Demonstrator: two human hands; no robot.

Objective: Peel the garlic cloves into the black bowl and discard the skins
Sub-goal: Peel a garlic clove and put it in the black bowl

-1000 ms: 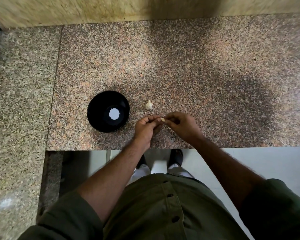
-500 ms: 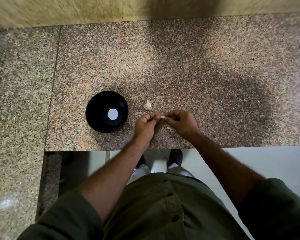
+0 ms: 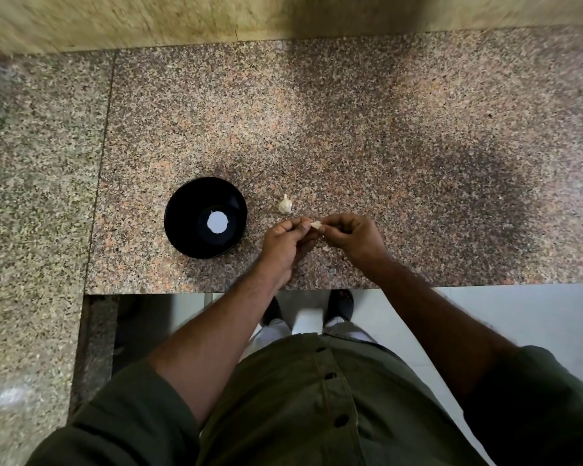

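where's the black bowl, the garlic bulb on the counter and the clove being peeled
black bowl (image 3: 182,210): head view, on its dark inner wall
garlic bulb (image 3: 285,205): head view, on its pale body
clove (image 3: 316,225): head view, on the pale bit showing between the fingertips

Both forearms reach toward 12 o'clock and converge. The left hand (image 3: 283,240) and the right hand (image 3: 352,235) meet fingertip to fingertip, fingers curled, pinching a small pale garlic clove (image 3: 316,225) between them.
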